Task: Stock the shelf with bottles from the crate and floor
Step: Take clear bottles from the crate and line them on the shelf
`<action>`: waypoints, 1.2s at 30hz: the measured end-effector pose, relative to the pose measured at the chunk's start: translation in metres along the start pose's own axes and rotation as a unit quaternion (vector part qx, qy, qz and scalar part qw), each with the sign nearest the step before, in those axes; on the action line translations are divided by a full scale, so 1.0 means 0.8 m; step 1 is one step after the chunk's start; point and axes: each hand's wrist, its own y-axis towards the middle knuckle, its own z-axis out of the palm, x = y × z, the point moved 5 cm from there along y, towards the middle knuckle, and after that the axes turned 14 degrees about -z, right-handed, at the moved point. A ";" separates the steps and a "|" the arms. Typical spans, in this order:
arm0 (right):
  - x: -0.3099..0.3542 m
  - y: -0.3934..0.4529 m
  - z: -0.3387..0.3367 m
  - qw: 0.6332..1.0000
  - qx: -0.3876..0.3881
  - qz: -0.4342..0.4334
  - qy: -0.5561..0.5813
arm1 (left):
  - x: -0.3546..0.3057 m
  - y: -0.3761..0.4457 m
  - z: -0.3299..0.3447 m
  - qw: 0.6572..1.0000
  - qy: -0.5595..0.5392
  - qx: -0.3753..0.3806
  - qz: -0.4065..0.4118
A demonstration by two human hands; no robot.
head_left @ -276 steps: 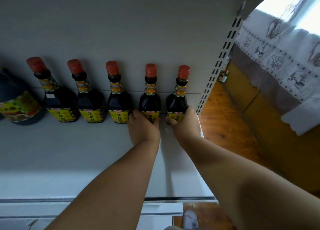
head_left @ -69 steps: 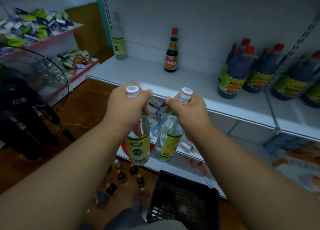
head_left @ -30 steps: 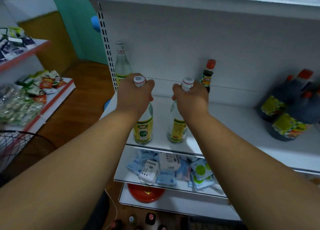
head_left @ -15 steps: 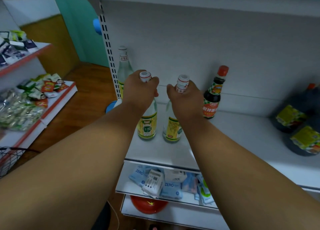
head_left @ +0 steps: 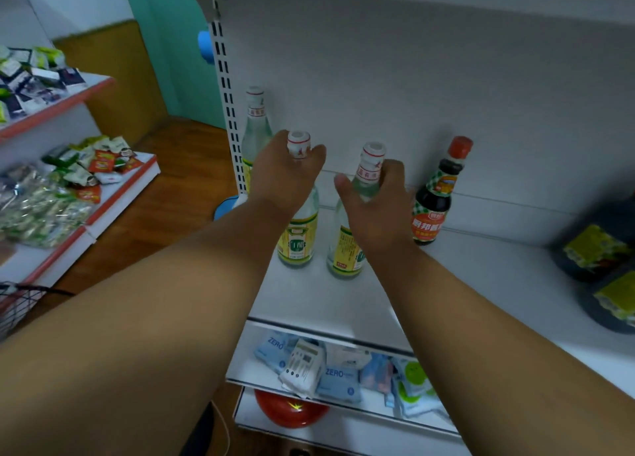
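Note:
Two clear bottles with white caps and yellow-green labels stand side by side on the white shelf (head_left: 481, 283). My left hand (head_left: 285, 177) is closed around the neck of the left bottle (head_left: 298, 242). My right hand (head_left: 374, 211) is at the neck of the right bottle (head_left: 343, 254), with the thumb lifted off and the fingers loose. A third clear bottle (head_left: 256, 129) stands at the back by the slotted upright. A dark sauce bottle with a red cap (head_left: 434, 197) stands just right of my right hand.
Large dark jugs with yellow labels (head_left: 598, 252) fill the shelf's right end. The lower shelf holds blue and white packets (head_left: 330, 369), with a red object (head_left: 292, 411) below. Snack packets (head_left: 51, 187) lie on racks at left, above a wire basket (head_left: 17, 301).
Both bottles have been carried up from near the floor and set on the shelf. In the last half second my right hand has loosened on its bottle; my left still grips.

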 end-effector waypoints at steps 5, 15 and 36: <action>-0.063 -0.078 0.002 0.995 0.059 0.086 0.004 | 0.118 -0.072 0.008 0.995 0.003 -0.097 -0.025; -0.120 -0.066 0.028 0.991 0.048 0.067 -0.102 | 0.163 -0.039 0.056 0.985 0.083 -0.116 -0.094; -0.179 -0.012 0.065 0.977 -0.021 0.093 -0.189 | 0.165 0.053 0.106 0.981 0.135 -0.119 -0.072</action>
